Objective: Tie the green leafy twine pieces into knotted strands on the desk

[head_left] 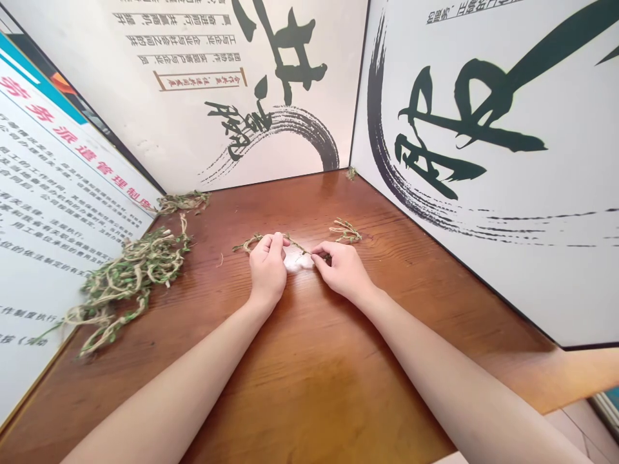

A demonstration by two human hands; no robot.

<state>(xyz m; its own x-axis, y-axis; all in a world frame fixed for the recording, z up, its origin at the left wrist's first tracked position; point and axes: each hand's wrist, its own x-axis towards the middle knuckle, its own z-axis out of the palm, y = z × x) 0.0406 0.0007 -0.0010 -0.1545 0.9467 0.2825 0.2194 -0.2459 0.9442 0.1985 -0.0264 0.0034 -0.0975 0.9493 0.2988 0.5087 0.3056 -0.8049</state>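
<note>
Over the middle of the wooden table, my left hand [269, 267] and my right hand [341, 269] hold a thin green-and-tan twine strand [298, 247] stretched between them. Both hands are closed in a pinch on it. One end of the strand sticks out to the left past my left hand, with a small loop. Just behind my right hand lies a small bundle of short twine pieces [345, 230], apart from the fingers. A large tangled heap of the same green-and-tan twine [140, 270] rests on the table's left side.
The brown wooden table [290, 386] is bounded by upright printed panels: a left one [58, 193], a back one [184, 135] and a right one [483, 212]. Smaller twine clumps sit in the back left corner [184, 202] and the back right corner [351, 173].
</note>
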